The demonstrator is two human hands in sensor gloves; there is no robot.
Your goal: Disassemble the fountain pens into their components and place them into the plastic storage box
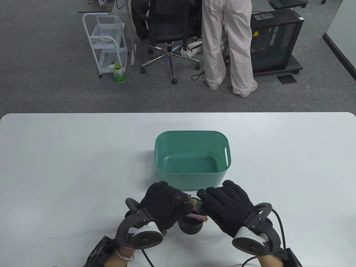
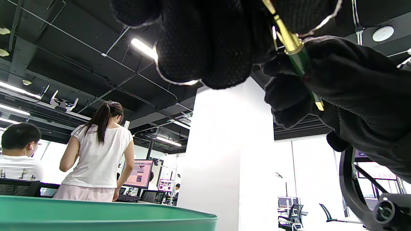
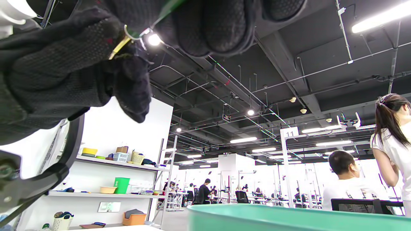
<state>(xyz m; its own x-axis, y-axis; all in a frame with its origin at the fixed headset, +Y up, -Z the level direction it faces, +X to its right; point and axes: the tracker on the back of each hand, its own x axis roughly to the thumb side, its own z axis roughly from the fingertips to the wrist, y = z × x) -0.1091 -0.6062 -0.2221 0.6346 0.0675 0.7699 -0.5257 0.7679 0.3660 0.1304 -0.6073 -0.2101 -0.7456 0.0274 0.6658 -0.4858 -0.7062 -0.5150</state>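
From the table view, I see my left hand (image 1: 164, 204) and my right hand (image 1: 229, 207) knuckles-up near the front edge of the white surface (image 1: 69, 167), fingertips meeting over a green fountain pen (image 1: 195, 202). Both hands are curled, each pinching one end of the pen, which lies roughly level between them. Just below it a pink pen (image 1: 198, 216) rests across the mouth of a black cup (image 1: 190, 225) that stands between my wrists. The teal plastic storage box (image 1: 192, 157) sits just beyond my fingers, its handle slots on the short sides; I can make out no parts inside it.

In the left wrist view, the left hand's fingers (image 2: 205, 41) hang in from the top, wrapped round the gold-trimmed end of the green pen (image 2: 300, 61), while the right hand (image 2: 356, 93) clasps the green barrel lower down, a gold tip poking out beneath it. The box rim (image 2: 106, 213) runs along the bottom.

In the right wrist view, the right hand's fingers (image 3: 224, 22) curl at the top edge round the green barrel (image 3: 167, 9), and the left hand (image 3: 64, 73) grips the gold end at the left. A sign reading "11" (image 3: 289, 132) hangs on a column in the background.
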